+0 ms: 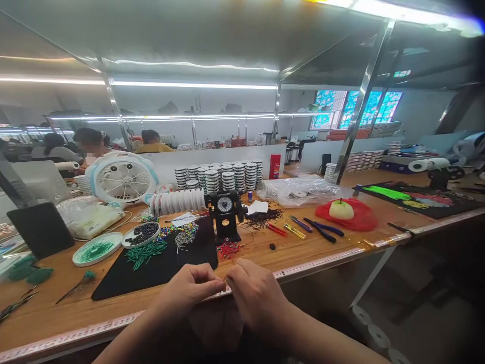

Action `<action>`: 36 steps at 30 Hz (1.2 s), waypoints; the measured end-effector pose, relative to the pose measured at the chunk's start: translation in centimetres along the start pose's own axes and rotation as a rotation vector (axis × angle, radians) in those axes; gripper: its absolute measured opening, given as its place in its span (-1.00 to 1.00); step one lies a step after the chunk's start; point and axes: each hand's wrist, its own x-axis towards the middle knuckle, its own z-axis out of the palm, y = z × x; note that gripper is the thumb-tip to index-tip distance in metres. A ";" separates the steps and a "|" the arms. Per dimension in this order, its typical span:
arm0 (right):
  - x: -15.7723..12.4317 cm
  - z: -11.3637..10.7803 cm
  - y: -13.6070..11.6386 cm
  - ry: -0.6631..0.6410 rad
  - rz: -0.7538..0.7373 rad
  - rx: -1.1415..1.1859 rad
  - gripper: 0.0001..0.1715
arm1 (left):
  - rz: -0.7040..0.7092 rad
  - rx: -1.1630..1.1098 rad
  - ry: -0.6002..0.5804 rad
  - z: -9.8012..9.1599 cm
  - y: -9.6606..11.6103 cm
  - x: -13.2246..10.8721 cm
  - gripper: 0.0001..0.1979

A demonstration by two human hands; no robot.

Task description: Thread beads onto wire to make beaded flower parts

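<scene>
- Left hand (188, 286): closed in a pinch, fingers turned toward the right hand. From here I make out a fine wire (226, 281) at the fingertips, though it is too thin for me to be sure.
- Right hand (256, 294): also closed, pinching at the same spot. Both hands are about equally near the wire, and I cannot read its long axis.
- Red beaded sprigs (228, 249): straight ahead of the pinch on the wooden surface (49, 303), slightly nearer the right hand.
- Black mat (121, 285): ahead of the left hand, carrying green beaded sprigs (146, 254).
- Further on, I see a dial-faced winding jig (225, 203), with pliers (322, 230) to its right.
- Behind those stand stacked wire spools (217, 177), and farthest off sits a co-worker (151, 144).
</scene>
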 end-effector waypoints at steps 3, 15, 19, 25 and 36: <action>-0.3 0.4 -0.1 0.023 -0.031 -0.048 -0.82 | -0.005 -0.037 -0.021 0.2 -0.2 0.1 -0.57; -0.8 -0.2 0.3 0.033 0.171 0.332 -0.73 | 0.014 -0.016 -0.075 0.4 -0.3 -1.0 -0.73; -1.1 -0.8 0.2 -0.085 0.482 0.891 -0.69 | -0.007 0.106 0.028 0.6 -0.4 -1.2 -0.77; -1.6 -0.3 -0.1 -0.129 0.625 1.149 -0.69 | -0.024 0.288 0.067 1.5 0.0 -1.2 -0.78; -1.7 0.2 0.1 -0.100 0.763 1.170 -0.71 | -0.001 0.341 0.069 2.0 -0.3 -0.7 -0.72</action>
